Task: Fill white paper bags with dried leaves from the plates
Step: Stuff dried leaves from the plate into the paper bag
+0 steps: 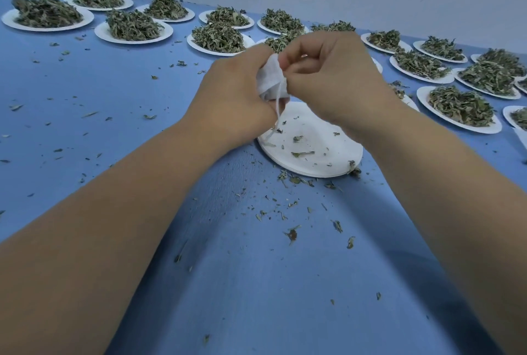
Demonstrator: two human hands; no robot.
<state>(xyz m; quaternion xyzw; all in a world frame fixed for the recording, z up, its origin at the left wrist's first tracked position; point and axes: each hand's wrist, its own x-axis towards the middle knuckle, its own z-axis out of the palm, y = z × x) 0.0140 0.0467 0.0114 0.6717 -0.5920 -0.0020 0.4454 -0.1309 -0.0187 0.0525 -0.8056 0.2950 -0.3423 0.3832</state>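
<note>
A small white paper bag (268, 78) is held up between both hands above a stack of white plates (313, 149) that carries only a few leaf crumbs. My left hand (236, 92) grips the bag's body from the left. My right hand (328, 75) pinches the bag's top edge with curled fingers. A thin white drawstring (277, 115) hangs from the bag down toward the plate stack. Whatever is inside the bag is hidden.
Several white plates heaped with dried leaves (47, 13) (218, 38) (460, 108) line the far side of the blue table (114, 92) from left to right. Loose leaf bits (291, 233) lie scattered over the table. A pale wall stands behind.
</note>
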